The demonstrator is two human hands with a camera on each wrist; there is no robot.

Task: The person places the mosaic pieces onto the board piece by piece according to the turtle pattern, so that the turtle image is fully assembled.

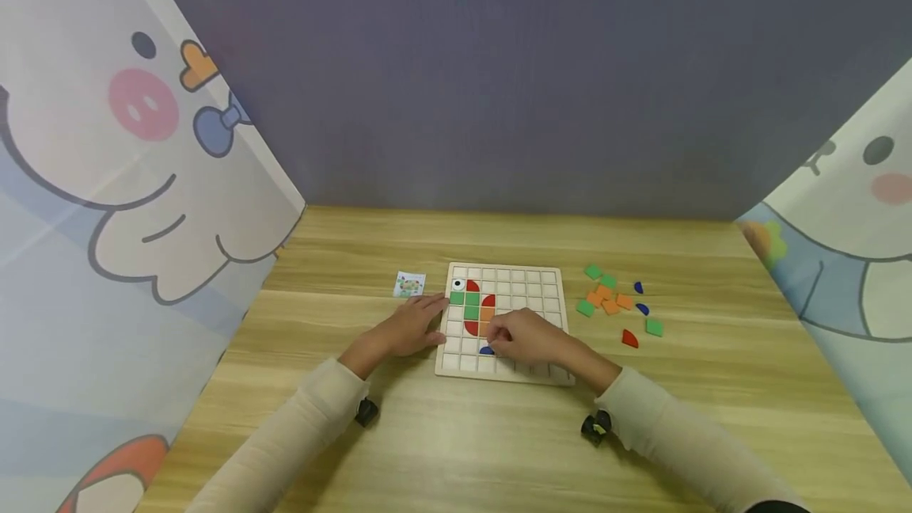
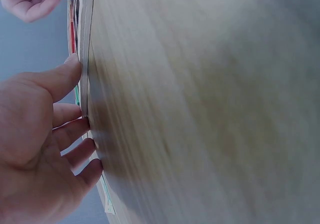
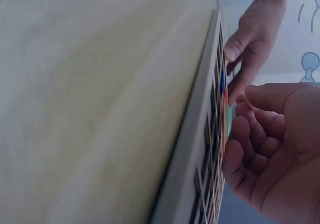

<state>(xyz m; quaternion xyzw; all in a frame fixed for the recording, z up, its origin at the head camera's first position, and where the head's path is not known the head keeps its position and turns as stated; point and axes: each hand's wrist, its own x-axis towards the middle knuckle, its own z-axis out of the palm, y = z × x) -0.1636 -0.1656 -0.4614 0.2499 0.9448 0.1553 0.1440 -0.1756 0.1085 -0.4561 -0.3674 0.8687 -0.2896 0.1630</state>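
A pale wooden grid board (image 1: 530,289) lies on the table. My left hand (image 1: 409,327) rests at its left edge, fingers extended, thumb touching the rim; the left wrist view shows the fingertips along that edge. My right hand (image 1: 529,336) is over the middle of the board with curled fingers, thumb close to the index finger (image 3: 260,124); whether a piece is between them is hidden. By its fingertips are orange squares (image 1: 487,313) and a blue segment (image 1: 487,351). Red quarter-circles (image 1: 473,286), green squares (image 1: 471,312) and a white eye tile (image 1: 458,285) also sit in the grid.
Right of the board lie loose pieces: green squares (image 1: 653,327), several orange squares (image 1: 610,306), blue segments (image 1: 643,309) and a red quarter-circle (image 1: 630,338). A small picture card (image 1: 409,284) lies at the board's upper left. A dark panel (image 1: 527,101) rises behind the table.
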